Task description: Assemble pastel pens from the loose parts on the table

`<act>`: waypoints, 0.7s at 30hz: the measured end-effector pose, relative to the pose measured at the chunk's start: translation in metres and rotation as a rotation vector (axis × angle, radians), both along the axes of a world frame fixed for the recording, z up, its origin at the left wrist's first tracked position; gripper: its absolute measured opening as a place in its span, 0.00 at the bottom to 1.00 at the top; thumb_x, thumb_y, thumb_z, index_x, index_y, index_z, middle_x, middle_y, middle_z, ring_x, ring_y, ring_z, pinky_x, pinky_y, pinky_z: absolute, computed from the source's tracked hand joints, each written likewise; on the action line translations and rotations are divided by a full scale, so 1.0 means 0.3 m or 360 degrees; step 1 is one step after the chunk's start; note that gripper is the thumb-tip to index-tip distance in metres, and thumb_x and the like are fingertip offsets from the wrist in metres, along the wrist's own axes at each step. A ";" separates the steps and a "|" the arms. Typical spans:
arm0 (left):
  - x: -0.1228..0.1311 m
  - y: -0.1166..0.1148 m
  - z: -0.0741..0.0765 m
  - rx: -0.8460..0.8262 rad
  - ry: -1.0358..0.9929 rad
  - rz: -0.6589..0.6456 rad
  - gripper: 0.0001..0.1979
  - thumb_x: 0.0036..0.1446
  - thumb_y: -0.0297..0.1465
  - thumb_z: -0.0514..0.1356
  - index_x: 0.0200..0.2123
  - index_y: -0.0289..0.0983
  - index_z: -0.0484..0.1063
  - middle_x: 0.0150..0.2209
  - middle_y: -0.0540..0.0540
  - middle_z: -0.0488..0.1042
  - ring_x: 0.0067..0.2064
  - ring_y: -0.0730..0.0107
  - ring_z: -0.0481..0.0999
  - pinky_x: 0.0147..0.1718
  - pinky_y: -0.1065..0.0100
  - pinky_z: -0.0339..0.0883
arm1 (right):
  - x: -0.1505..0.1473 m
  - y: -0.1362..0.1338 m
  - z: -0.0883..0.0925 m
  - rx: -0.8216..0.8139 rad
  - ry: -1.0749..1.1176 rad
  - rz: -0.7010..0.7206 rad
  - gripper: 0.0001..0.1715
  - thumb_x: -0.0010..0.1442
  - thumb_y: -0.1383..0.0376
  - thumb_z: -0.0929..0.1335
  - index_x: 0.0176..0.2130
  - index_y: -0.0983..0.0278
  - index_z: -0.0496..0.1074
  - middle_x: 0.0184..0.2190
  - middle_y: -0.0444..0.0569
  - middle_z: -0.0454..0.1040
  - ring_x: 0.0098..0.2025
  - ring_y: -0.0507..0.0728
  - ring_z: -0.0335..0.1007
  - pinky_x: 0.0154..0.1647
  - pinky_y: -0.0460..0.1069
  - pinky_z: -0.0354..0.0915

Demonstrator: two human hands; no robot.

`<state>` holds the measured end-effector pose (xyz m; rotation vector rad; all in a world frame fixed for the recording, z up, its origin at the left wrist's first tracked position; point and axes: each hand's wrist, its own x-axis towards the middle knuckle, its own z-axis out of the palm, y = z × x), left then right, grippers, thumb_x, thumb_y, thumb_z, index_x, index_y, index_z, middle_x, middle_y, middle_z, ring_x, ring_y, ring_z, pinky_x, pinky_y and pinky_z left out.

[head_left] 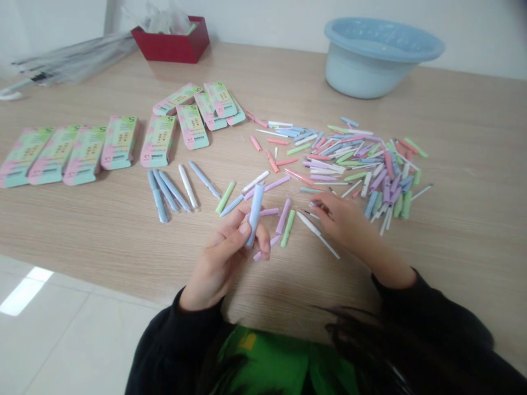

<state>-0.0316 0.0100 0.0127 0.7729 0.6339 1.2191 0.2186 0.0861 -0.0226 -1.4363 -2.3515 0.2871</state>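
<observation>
My left hand (226,249) is closed round a light blue pen barrel (256,215), held upright between thumb and fingers above the table. My right hand (343,219) has its fingers pinched low over the tabletop. Something small and bluish shows at those fingertips, too little of it to name. Just left of the right hand lies a white pen part with a thin refill (317,233). Between the hands are a purple barrel (284,216) and a green barrel (288,229). Beyond the right hand spreads a heap of mixed pen parts (362,159) in several colours.
Several pens, blue (157,196) and white (188,186), lie side by side to the left. Behind them stand several pink-and-green boxes (158,140). A red box (173,49), a clear umbrella (82,59) and a blue basin (362,71) are along the back of the wooden table (123,230).
</observation>
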 end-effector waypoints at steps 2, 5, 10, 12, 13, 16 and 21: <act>-0.002 0.002 -0.008 0.0042 0.0154 -0.0054 0.13 0.68 0.34 0.60 0.51 0.33 0.77 0.29 0.46 0.77 0.30 0.69 0.71 0.34 0.68 0.63 | 0.003 -0.002 -0.008 -0.0010 0.0031 -0.0009 0.11 0.67 0.69 0.65 0.45 0.65 0.77 0.41 0.57 0.83 0.43 0.64 0.79 0.46 0.56 0.69; 0.001 0.004 -0.017 0.0006 0.0322 -0.0045 0.11 0.67 0.33 0.62 0.46 0.33 0.79 0.31 0.45 0.78 0.32 0.68 0.71 0.35 0.67 0.62 | -0.003 0.006 -0.014 -0.0018 0.0083 -0.0023 0.12 0.66 0.68 0.66 0.46 0.65 0.78 0.42 0.57 0.83 0.44 0.64 0.79 0.48 0.56 0.70; 0.015 0.007 -0.022 -0.0117 0.0435 0.0086 0.09 0.65 0.35 0.63 0.41 0.34 0.78 0.31 0.46 0.74 0.32 0.68 0.68 0.33 0.67 0.60 | -0.007 0.031 -0.015 -0.0026 0.0160 -0.0017 0.13 0.66 0.68 0.65 0.44 0.65 0.80 0.46 0.58 0.83 0.50 0.64 0.78 0.54 0.58 0.69; 0.018 0.006 -0.022 -0.0137 0.0464 0.0089 0.08 0.65 0.34 0.62 0.40 0.34 0.77 0.31 0.47 0.71 0.32 0.68 0.66 0.33 0.67 0.60 | -0.005 0.035 -0.008 -0.0036 0.0197 -0.0011 0.14 0.66 0.68 0.65 0.44 0.64 0.80 0.47 0.57 0.83 0.50 0.64 0.78 0.54 0.58 0.69; 0.018 0.005 -0.023 -0.0156 0.0465 0.0079 0.07 0.65 0.34 0.62 0.39 0.35 0.76 0.30 0.48 0.70 0.32 0.68 0.65 0.33 0.67 0.59 | -0.005 0.035 -0.002 -0.0041 0.0218 -0.0014 0.15 0.66 0.68 0.64 0.45 0.64 0.80 0.47 0.57 0.83 0.50 0.64 0.78 0.53 0.57 0.69; 0.017 0.002 -0.030 -0.0212 0.0453 0.0068 0.06 0.64 0.33 0.63 0.39 0.37 0.75 0.28 0.51 0.65 0.31 0.69 0.62 0.32 0.68 0.58 | -0.011 0.024 0.029 -0.0069 0.0302 -0.0051 0.17 0.66 0.68 0.64 0.47 0.65 0.80 0.43 0.55 0.84 0.42 0.61 0.79 0.44 0.54 0.71; 0.025 0.003 -0.029 -0.0144 0.0676 0.0049 0.05 0.62 0.32 0.66 0.37 0.38 0.75 0.28 0.53 0.66 0.29 0.72 0.59 0.30 0.69 0.53 | -0.040 -0.012 0.078 -0.0277 0.0579 -0.0106 0.16 0.67 0.63 0.65 0.48 0.63 0.80 0.35 0.48 0.83 0.32 0.56 0.75 0.35 0.49 0.66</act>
